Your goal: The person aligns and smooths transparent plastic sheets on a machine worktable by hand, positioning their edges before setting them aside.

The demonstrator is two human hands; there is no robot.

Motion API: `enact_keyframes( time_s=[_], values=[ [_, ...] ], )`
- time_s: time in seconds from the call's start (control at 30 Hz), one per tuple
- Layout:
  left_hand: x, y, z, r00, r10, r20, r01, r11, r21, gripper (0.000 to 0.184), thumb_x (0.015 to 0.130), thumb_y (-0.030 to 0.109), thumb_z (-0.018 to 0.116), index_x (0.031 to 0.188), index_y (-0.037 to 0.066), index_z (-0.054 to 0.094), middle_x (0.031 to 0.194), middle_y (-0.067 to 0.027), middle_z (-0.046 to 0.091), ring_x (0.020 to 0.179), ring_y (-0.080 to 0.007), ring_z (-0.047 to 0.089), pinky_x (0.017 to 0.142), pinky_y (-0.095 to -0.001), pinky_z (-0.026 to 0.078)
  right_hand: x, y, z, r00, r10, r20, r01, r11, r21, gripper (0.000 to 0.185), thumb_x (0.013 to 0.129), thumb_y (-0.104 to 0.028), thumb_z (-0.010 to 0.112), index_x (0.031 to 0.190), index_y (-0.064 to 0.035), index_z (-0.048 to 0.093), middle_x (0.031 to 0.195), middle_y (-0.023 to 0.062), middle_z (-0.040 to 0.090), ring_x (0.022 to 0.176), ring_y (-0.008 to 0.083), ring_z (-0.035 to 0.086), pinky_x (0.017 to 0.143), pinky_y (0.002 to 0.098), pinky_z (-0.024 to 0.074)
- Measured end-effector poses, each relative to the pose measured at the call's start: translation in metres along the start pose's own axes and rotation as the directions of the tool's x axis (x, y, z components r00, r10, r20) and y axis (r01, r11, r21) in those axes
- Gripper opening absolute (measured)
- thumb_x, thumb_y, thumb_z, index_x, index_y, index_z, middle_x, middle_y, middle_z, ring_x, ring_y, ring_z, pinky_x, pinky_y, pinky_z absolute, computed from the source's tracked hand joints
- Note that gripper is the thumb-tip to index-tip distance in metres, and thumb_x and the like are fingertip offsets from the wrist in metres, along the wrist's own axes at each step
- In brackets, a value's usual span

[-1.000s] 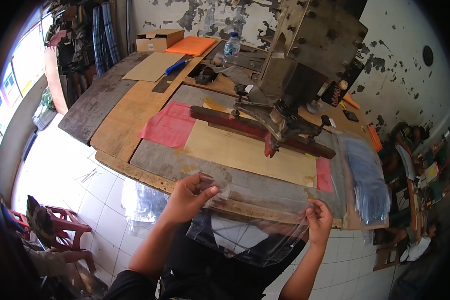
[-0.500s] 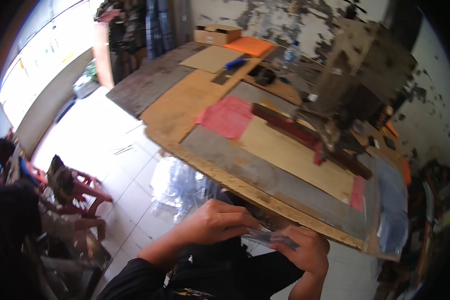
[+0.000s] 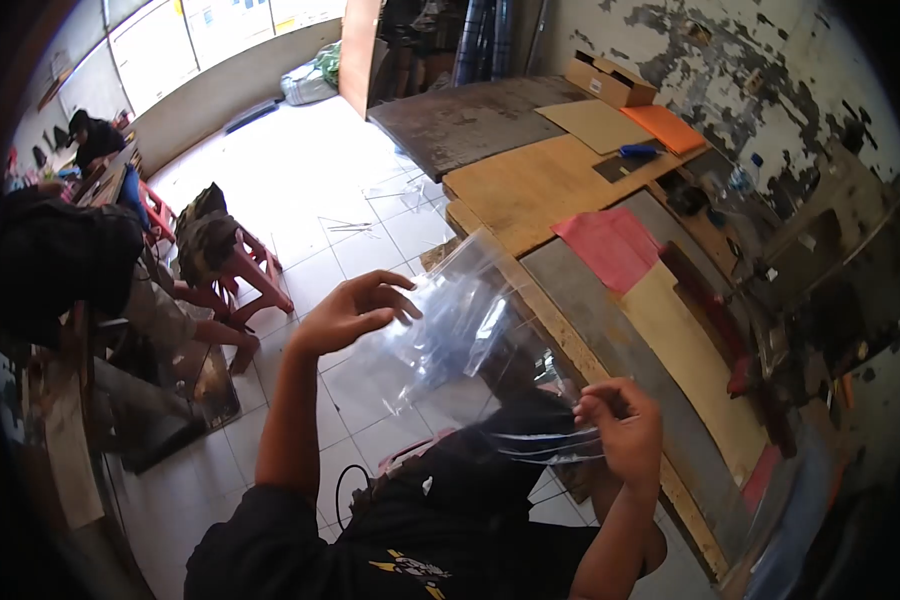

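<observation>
My left hand (image 3: pixel 355 315) is held out with fingers apart and slightly curled, beside a heap of clear plastic sheets or bags (image 3: pixel 445 330). I cannot tell whether its fingertips touch the plastic. My right hand (image 3: pixel 622 425), near the front edge of the workbench (image 3: pixel 595 365), is closed in a pinch on a thin clear plastic piece (image 3: pixel 545 445). Pale, bright edges run across that piece toward my lap. Its exact outline is hard to make out against my dark clothing.
On the bench lie a pink sheet (image 3: pixel 610 248), a long tan board (image 3: pixel 685 360) and a blue-handled tool (image 3: pixel 638 151). A machine with a dark red bar (image 3: pixel 705 310) stands over it. A cardboard box (image 3: pixel 610 80) sits behind. Left are red stools (image 3: pixel 255 265) and a seated person (image 3: pixel 65 260).
My hands have separated: the left has moved left and up to the plastic heap, the right stays near the bench edge with the clear piece. The view has turned left.
</observation>
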State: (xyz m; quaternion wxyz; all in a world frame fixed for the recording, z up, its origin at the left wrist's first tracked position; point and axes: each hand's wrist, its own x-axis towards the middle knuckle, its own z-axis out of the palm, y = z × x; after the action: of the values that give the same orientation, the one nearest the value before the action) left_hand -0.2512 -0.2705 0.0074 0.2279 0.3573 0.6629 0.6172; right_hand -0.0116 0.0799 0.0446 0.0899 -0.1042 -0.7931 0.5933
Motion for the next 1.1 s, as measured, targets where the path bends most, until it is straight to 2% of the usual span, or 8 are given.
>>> enact_keyframes(
  time_s=[0.1, 0.2, 0.33, 0.4, 0.53, 0.63, 0.9, 1.1],
  values=[
    [-0.014, -0.046, -0.019, 0.992, 0.026, -0.126, -0.013, 0.995, 0.100, 0.104, 0.095, 0.083, 0.053, 0.158, 0.001, 0.044, 0.144, -0.0215, 0.064, 0.138, -0.0297, 0.058, 0.116, -0.0481, 0.042, 0.008, 0.012, -0.008, 0.982, -0.058, -0.181, 0.087, 0.983, 0.161, 0.016, 0.102, -0.012, 0.074, 0.105, 0.0027, 0.069, 0.085, 0.0079, 0.073, 0.075, 0.0149, 0.071, 0.073, 0.0285, 0.0583],
    [-0.014, -0.085, 0.011, 0.999, 0.004, -0.044, -0.025, 0.860, -0.510, 0.136, 0.073, 0.108, 0.019, 0.172, 0.014, 0.020, 0.170, -0.0218, 0.036, 0.160, -0.0344, 0.030, 0.127, -0.0590, 0.019, 0.011, 0.028, -0.001, 0.956, 0.049, -0.290, 0.029, 0.966, 0.257, 0.020, 0.102, -0.015, 0.076, 0.107, 0.0030, 0.068, 0.085, 0.0077, 0.073, 0.073, 0.0151, 0.071, 0.070, 0.0275, 0.0580],
    [0.003, -0.131, 0.086, 0.997, -0.061, 0.049, 0.077, 0.857, -0.510, 0.116, 0.091, 0.090, 0.042, 0.173, 0.014, 0.008, 0.168, -0.0226, 0.037, 0.157, -0.0393, 0.033, 0.129, -0.0591, 0.019, 0.001, 0.033, 0.015, 0.929, 0.060, -0.365, 0.020, 0.977, 0.210, 0.027, 0.104, -0.019, 0.073, 0.117, 0.0022, 0.064, 0.089, 0.0085, 0.073, 0.073, 0.0149, 0.072, 0.064, 0.0256, 0.0568],
    [0.013, -0.142, 0.106, 0.988, -0.156, 0.015, 0.133, 0.777, -0.615, 0.091, 0.105, 0.066, 0.053, 0.171, 0.012, 0.021, 0.150, -0.0188, 0.056, 0.141, -0.0321, 0.054, 0.117, -0.0473, 0.043, -0.009, 0.035, 0.015, 0.926, 0.082, -0.368, -0.005, 0.979, 0.205, 0.028, 0.105, -0.019, 0.071, 0.122, 0.0023, 0.062, 0.091, 0.0093, 0.073, 0.074, 0.0154, 0.073, 0.064, 0.0259, 0.0569],
    [0.012, -0.149, 0.103, 0.877, -0.473, -0.089, 0.373, 0.784, -0.496, 0.059, 0.111, 0.043, 0.057, 0.158, 0.011, 0.046, 0.127, -0.0087, 0.066, 0.116, -0.0194, 0.066, 0.091, -0.0325, 0.055, -0.029, 0.048, 0.025, 0.934, 0.099, -0.344, -0.044, 0.985, 0.167, 0.032, 0.108, -0.017, 0.065, 0.131, 0.0029, 0.056, 0.098, 0.0114, 0.075, 0.080, 0.0179, 0.075, 0.066, 0.0268, 0.0574],
    [-0.008, -0.117, 0.090, 0.877, -0.414, -0.242, 0.168, 0.738, -0.654, 0.029, 0.112, 0.037, 0.057, 0.127, 0.013, 0.061, 0.116, -0.0029, 0.070, 0.100, -0.0167, 0.070, 0.077, -0.0280, 0.054, -0.038, 0.057, 0.047, 0.978, 0.073, -0.197, -0.042, 0.987, 0.157, 0.030, 0.108, -0.012, 0.064, 0.134, 0.0009, 0.056, 0.101, 0.0127, 0.076, 0.083, 0.0191, 0.076, 0.075, 0.0283, 0.0593],
    [-0.115, -0.113, -0.002, 0.770, -0.316, -0.554, 0.187, 0.942, -0.278, 0.056, 0.112, 0.032, 0.059, 0.161, 0.019, 0.034, 0.117, -0.0136, 0.078, 0.089, -0.0225, 0.079, 0.069, -0.0303, 0.056, -0.044, 0.058, 0.083, 0.989, -0.120, 0.091, 0.122, 0.993, -0.007, 0.033, 0.100, -0.005, 0.073, 0.132, -0.0003, 0.067, 0.094, 0.0141, 0.078, 0.085, 0.0189, 0.079, 0.075, 0.0309, 0.0608],
    [-0.167, -0.142, -0.033, 0.660, -0.336, -0.671, 0.357, 0.927, -0.114, 0.056, 0.112, 0.023, 0.056, 0.162, 0.021, 0.031, 0.118, -0.0138, 0.078, 0.086, -0.0254, 0.080, 0.067, -0.0344, 0.058, -0.070, 0.040, 0.021, 0.916, -0.359, -0.180, 0.284, 0.896, -0.341, 0.020, 0.101, -0.004, 0.069, 0.120, 0.0012, 0.072, 0.094, 0.0122, 0.078, 0.083, 0.0198, 0.076, 0.076, 0.0318, 0.0593]
  ],
)
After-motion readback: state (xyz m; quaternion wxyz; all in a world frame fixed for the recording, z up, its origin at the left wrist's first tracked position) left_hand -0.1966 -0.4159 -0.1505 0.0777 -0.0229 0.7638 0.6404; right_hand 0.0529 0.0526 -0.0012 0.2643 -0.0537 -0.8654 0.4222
